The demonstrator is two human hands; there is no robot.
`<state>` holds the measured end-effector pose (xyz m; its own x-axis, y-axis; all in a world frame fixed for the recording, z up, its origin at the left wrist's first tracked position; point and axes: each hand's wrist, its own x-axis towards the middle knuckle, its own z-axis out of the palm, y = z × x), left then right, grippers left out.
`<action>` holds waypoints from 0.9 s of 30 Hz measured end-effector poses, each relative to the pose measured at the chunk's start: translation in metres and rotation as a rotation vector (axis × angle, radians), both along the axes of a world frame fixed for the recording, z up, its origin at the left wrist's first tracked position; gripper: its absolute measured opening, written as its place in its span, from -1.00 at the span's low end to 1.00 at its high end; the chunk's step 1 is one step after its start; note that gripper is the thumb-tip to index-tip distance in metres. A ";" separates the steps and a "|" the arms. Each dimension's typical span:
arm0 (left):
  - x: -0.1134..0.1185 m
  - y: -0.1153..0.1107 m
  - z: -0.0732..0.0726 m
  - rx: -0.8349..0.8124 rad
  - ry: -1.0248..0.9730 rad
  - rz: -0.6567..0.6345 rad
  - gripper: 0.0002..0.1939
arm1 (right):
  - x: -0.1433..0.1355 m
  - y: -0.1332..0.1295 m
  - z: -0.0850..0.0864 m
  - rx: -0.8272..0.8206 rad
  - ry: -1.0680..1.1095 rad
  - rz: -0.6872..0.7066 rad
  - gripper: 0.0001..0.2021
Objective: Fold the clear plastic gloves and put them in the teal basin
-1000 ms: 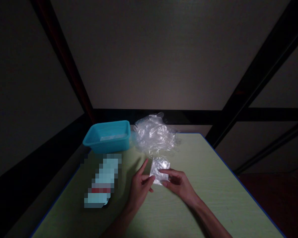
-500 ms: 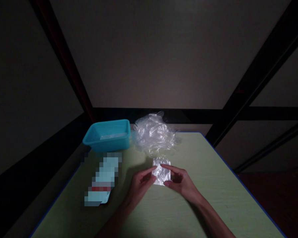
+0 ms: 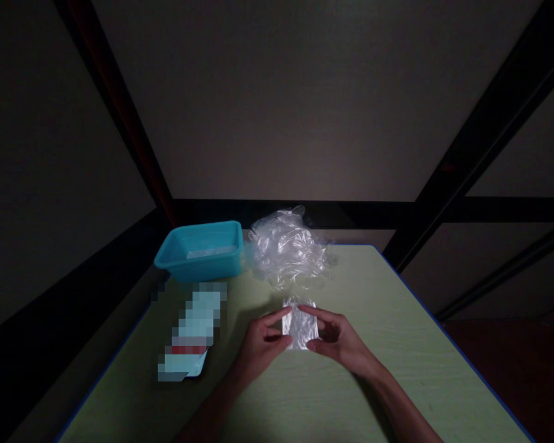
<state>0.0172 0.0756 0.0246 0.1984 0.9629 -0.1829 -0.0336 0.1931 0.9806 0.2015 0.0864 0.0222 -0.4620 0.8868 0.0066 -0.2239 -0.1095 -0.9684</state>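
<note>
Open green table [image 3: 397, 369] lies right of the hands (left, a flat packet [image 3: 191, 335]; behind, crumpled plastic [image 3: 286, 249]).

blurred: flat packet [image 3: 190, 335] left of the hands, pixelated — label unreadable | cut off: both forearms at the bottom edge | hidden: near edges of the folded clear plastic piece [image 3: 298, 323] behind fingertips of left hand [image 3: 262, 340] and right hand [image 3: 338, 340] | too dim: contents of teal tub [image 3: 198, 261] — pale, unidentifiable
</note>
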 end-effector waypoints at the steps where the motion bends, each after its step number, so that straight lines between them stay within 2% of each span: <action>1: 0.000 0.000 0.001 0.000 0.006 0.001 -0.25 | 0.000 0.000 -0.001 0.001 0.004 0.009 -0.43; 5: 0.001 -0.001 0.003 0.010 0.018 0.014 -0.17 | 0.000 0.000 -0.001 0.012 0.014 0.029 -0.36; 12: 0.002 -0.003 0.005 0.033 -0.003 0.001 -0.16 | 0.000 0.000 -0.001 0.038 0.013 0.022 -0.24; 17: 0.000 0.002 -0.009 0.126 -0.137 0.063 -0.17 | 0.000 0.001 -0.003 0.083 0.029 0.019 -0.24; 21: -0.002 0.009 -0.021 0.154 -0.164 0.132 -0.27 | -0.001 0.001 -0.001 0.077 0.057 0.048 -0.27; 27: -0.005 0.007 -0.011 0.050 -0.147 0.106 -0.39 | -0.001 0.000 0.000 0.051 0.073 0.123 -0.37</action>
<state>0.0126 0.0828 0.0138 0.1165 0.9870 -0.1106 -0.1947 0.1319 0.9719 0.2000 0.0861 0.0222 -0.5634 0.8215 0.0878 -0.2820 -0.0914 -0.9550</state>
